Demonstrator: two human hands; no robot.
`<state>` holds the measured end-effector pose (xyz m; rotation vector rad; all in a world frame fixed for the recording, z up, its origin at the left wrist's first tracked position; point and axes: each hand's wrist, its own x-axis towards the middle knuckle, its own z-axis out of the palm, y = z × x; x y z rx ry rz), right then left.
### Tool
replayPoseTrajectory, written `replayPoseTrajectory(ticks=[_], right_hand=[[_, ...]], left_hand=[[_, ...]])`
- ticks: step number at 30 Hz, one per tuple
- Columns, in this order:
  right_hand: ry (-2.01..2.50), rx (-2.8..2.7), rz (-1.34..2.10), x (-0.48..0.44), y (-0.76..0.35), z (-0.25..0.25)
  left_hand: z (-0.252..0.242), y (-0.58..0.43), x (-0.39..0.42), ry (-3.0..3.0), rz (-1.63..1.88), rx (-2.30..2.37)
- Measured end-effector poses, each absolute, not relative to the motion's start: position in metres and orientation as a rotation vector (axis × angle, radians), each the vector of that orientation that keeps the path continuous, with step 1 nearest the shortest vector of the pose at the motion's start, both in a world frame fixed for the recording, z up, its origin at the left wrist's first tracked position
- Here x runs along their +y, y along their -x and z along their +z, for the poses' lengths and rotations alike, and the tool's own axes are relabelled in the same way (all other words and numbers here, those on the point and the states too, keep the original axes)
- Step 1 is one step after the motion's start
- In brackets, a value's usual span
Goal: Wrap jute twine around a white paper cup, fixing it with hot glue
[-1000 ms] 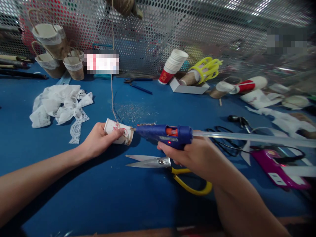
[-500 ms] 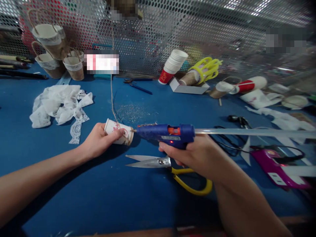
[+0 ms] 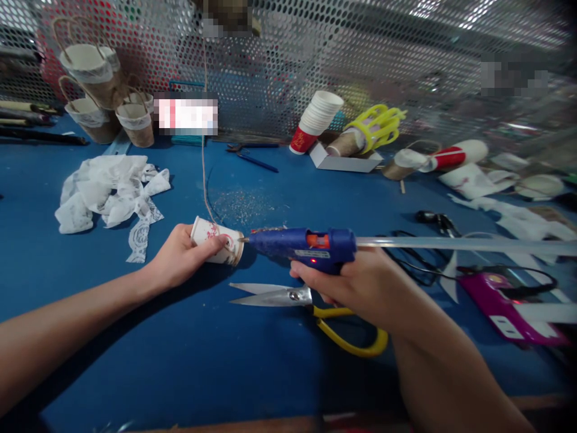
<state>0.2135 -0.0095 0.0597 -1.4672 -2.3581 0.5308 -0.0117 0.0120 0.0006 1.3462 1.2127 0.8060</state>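
Left hand (image 3: 186,254) curls round a white paper cup (image 3: 210,230). Right hand (image 3: 360,279) grips a blue glue gun (image 3: 288,242), nozzle (image 3: 245,240) at the cup's end.

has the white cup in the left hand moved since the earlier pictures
No, not visibly. The white cup in the left hand keeps its place against the scissors on the table, above their blade tips in the view.

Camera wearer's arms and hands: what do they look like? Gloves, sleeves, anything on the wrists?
Left hand and right hand are ungloved. Left forearm and right forearm are bare, no sleeves in frame. No watch, bracelet or cable visible on either wrist. Some fingers hidden, so rings uncertain.
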Motion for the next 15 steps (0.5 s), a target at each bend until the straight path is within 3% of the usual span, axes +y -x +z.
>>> replayPoseTrajectory(ticks=[15], right_hand=[[1.433, -2.405, 0.484, -0.016, -0.217, 0.058]], left_hand=[[0.001, 0.011, 0.011, -1.340, 0.811, 1.204]])
